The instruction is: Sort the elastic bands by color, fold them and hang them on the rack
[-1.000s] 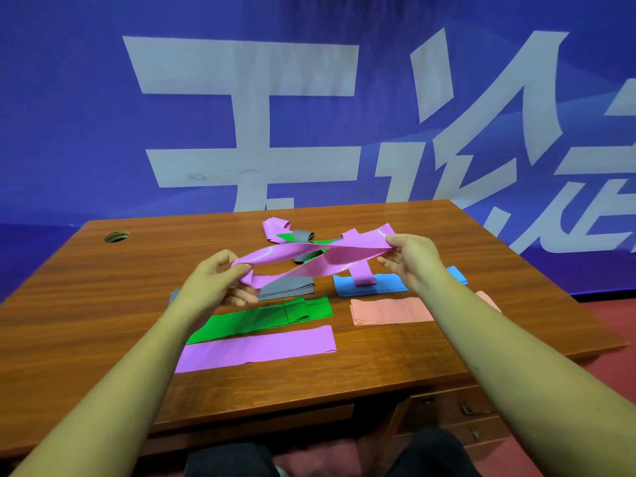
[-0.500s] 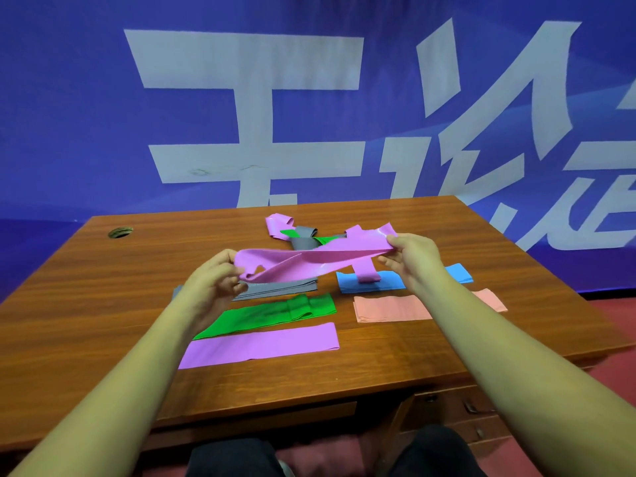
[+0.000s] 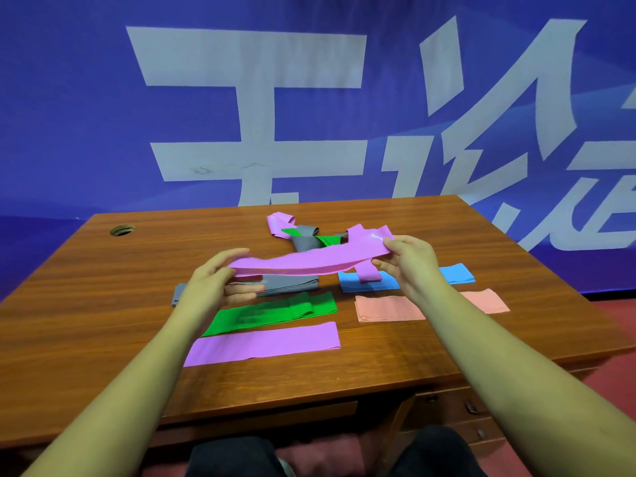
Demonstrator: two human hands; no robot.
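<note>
A purple elastic band (image 3: 309,261) is stretched flat in the air above the table between both hands. My left hand (image 3: 215,284) pinches its left end and my right hand (image 3: 409,261) grips its right end, where a short loop hangs down. On the wooden table (image 3: 103,304) lie folded bands: purple (image 3: 263,344) nearest me, green (image 3: 275,313) behind it, grey (image 3: 289,284) partly hidden by my left hand, blue (image 3: 364,282) and pink (image 3: 389,308) under my right forearm. No rack is in view.
A tangled heap of purple, grey and green bands (image 3: 303,235) lies at the table's far middle. A round cable hole (image 3: 122,230) sits at the far left corner. Desk drawers (image 3: 475,411) are below right. A blue banner wall (image 3: 309,98) stands behind.
The held purple band has untwisted and now lies flat between the hands. My left hand has shifted slightly, fingers opening along the band's end.
</note>
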